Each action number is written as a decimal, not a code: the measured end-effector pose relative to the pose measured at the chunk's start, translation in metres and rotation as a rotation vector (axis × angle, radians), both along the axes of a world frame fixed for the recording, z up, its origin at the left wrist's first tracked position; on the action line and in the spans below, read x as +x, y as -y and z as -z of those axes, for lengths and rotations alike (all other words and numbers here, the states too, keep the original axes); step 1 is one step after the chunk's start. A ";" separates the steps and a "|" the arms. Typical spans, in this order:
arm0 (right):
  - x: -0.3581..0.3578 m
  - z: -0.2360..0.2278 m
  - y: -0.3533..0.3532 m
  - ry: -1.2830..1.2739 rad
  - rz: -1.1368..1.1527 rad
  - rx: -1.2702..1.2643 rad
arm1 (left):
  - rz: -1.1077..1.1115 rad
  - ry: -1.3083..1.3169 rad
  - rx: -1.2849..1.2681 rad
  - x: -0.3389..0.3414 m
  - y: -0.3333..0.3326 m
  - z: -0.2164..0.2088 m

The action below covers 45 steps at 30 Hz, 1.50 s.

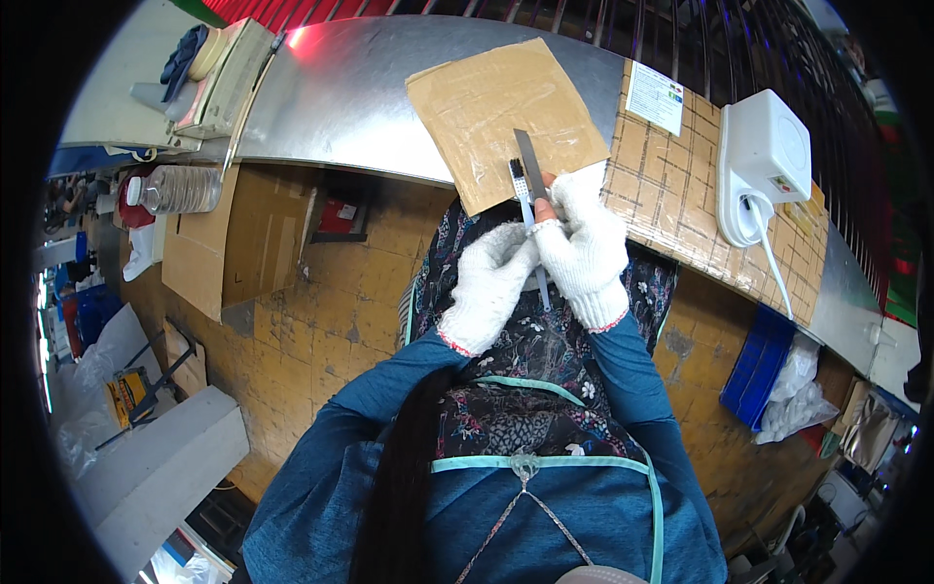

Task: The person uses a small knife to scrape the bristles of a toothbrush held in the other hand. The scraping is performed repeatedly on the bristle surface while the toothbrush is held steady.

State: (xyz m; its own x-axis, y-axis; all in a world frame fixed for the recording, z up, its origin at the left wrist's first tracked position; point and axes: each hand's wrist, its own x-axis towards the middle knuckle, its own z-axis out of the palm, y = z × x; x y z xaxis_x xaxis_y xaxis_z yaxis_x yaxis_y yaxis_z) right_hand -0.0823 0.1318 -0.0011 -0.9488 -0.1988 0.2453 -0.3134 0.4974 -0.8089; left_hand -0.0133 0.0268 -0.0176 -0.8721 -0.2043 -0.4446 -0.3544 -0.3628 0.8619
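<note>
We see one brush (pixel 525 200) with dark bristles and a pale handle, held up between the two gloved hands over the near edge of the tabletop (pixel 341 88), bristles pointing far. Just right of its bristles stands one flat dark strip (pixel 528 161). The right hand (pixel 589 255) has its fingers closed, the bare thumb pressed on the strip's near end. The left hand (pixel 489 277) has its fingers curled in beside the handle; we cannot tell how tightly they close or whether they grip it.

We judge the step in hand to be working with brush and strip together; the next move seems to call for a steady right pinch and a free path for the bristles.

Farther out, we count one loose cardboard sheet (pixel 496 102) beyond the hands. To the right are one taped cardboard cover (pixel 666 200), one printed sheet (pixel 655 97) and one white device (pixel 773 146) with a cord. To the left we count one clear bottle (pixel 183 190) and one open carton (pixel 199 248).
</note>
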 end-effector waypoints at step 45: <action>-0.002 0.002 -0.003 -0.037 -0.067 0.085 | 0.054 0.017 0.038 -0.002 0.002 0.004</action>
